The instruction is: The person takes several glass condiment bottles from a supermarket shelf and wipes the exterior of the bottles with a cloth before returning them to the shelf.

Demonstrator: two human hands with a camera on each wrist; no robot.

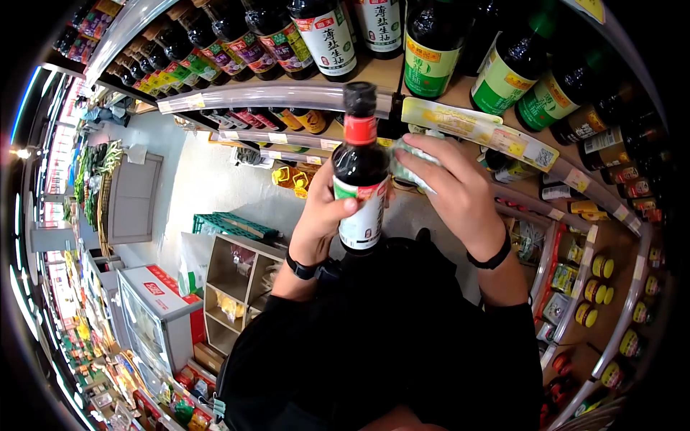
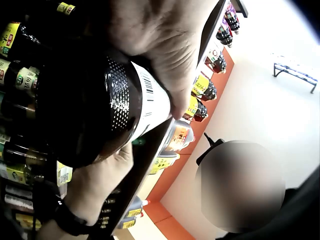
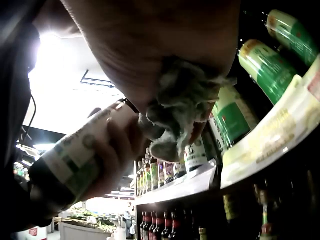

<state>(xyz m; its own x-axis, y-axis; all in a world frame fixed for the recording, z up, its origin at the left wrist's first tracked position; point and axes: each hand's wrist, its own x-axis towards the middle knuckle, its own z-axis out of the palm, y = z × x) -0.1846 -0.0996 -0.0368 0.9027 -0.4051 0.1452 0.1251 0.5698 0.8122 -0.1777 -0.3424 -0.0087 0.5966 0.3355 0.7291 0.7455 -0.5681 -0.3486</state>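
My left hand [image 1: 317, 221] grips a dark soy sauce bottle [image 1: 361, 169] with a red neck band, black cap and white label. It stands upright in front of my body in the head view; its base and barcode label [image 2: 152, 102] face the left wrist camera. In my right hand [image 1: 461, 188] is a crumpled pale grey-green cloth [image 1: 417, 167], right beside the bottle's shoulder. The right wrist view shows this cloth [image 3: 177, 107] bunched under the palm, with the bottle [image 3: 75, 152] tilted across the view and the left fingers around it.
A shelf with several soy sauce bottles [image 1: 323, 43] and green-labelled bottles [image 1: 431, 61] runs ahead, its clear price rail [image 1: 287, 97] close beyond the held bottle. Lower shelves with jars [image 1: 595, 291] curve round on the right. A wooden cubby rack [image 1: 241, 276] and a freezer [image 1: 154, 309] stand left.
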